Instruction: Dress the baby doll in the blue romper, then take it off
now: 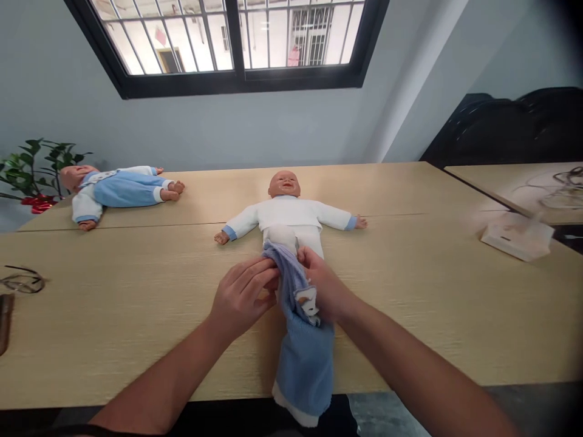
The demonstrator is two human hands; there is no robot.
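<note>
A baby doll (pixel 289 212) in a white top and white bottoms lies on its back in the middle of the table, head toward the window and arms spread. Blue doll overalls (pixel 305 358) with white cuffs and an animal patch hang from its lower legs over the table's front edge. My left hand (pixel 246 294) pinches the overalls' upper rim on the left side. On the other side, my right hand (pixel 321 282) is closed on the cloth beside the patch. The doll's feet are hidden in or behind the fabric.
A second doll (pixel 130 188) in blue overalls lies at the back left, near a potted plant (pixel 34 167). Eyeglasses (pixel 22 280) and a brown case (pixel 5 321) rest at the left edge. Toward the right stands a white tissue box (pixel 517 237) on the table (pixel 410 291).
</note>
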